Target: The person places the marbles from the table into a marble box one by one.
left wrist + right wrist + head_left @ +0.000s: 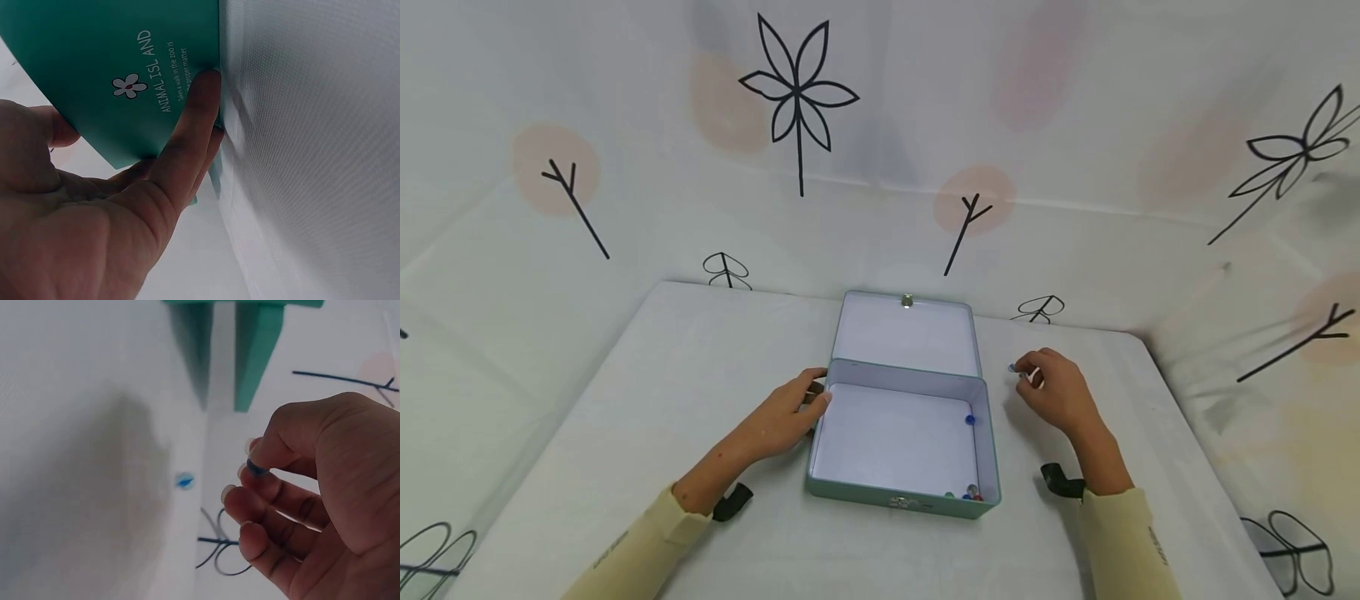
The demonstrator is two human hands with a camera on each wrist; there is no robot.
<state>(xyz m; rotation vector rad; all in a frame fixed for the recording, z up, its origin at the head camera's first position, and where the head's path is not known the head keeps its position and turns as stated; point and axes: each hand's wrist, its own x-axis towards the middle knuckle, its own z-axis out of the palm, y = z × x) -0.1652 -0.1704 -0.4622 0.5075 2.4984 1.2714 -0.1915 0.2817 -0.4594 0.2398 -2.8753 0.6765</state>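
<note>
An open green tin box (904,500), pale inside with its lid (906,333) tipped back, stands mid-table. My left hand (786,417) holds its left side, thumb at the rim and fingers against the outer wall, which bears white print and a flower (129,86). To the right of the box, my right hand (1056,390) pinches a small dark blue marble (255,467) between thumb and index finger, above the table. A clear marble with a blue swirl (185,480) lies on the cloth by those fingertips. Inside the box, a blue marble (970,420) rests near the right wall.
Several marbles (972,490) are gathered in the box's near right corner. A metal clasp (898,502) is on the front wall, and a catch (907,300) on the lid's far edge. White cloth covers the table (715,358), and a patterned white sheet (880,167) hangs behind.
</note>
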